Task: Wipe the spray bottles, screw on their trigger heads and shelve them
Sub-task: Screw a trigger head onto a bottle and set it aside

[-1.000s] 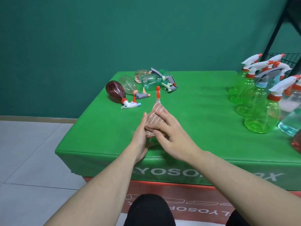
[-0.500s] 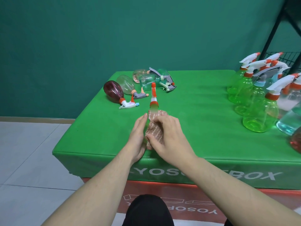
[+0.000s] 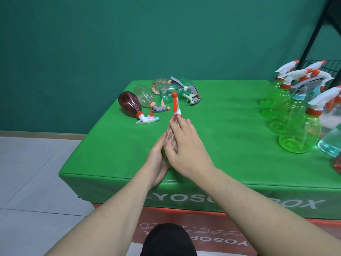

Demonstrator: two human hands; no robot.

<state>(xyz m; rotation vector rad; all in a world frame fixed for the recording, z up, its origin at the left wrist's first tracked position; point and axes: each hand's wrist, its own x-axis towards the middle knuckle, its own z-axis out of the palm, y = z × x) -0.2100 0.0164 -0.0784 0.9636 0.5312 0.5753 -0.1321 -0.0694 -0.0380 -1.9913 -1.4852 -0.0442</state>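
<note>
Held between both hands near the front edge of green padded table [image 3: 230, 145]: spray bottle with orange-and-white trigger head [image 3: 176, 106], body almost fully hidden by hands and cloth. Long axis running away from the body, trigger head pointing to the far side, tilted slightly up.

Left hand [image 3: 156, 159]: cupped under and against the bottle's left side, fingers extended along it; holding.

Right hand [image 3: 186, 145]: laid over pinkish-brown textured cloth [image 3: 171, 135], fingers nearly straight, pressing cloth onto bottle's top; thumb curled round the near left side.

Beyond left hand, farther back: dark red bottle with white trigger [image 3: 132, 106] lying on its side, then cluster of clear bottles with grey triggers [image 3: 171, 91], also lying.

Well right of right hand: group of upright green and clear bottles [image 3: 295, 126], triggers fitted.
</note>
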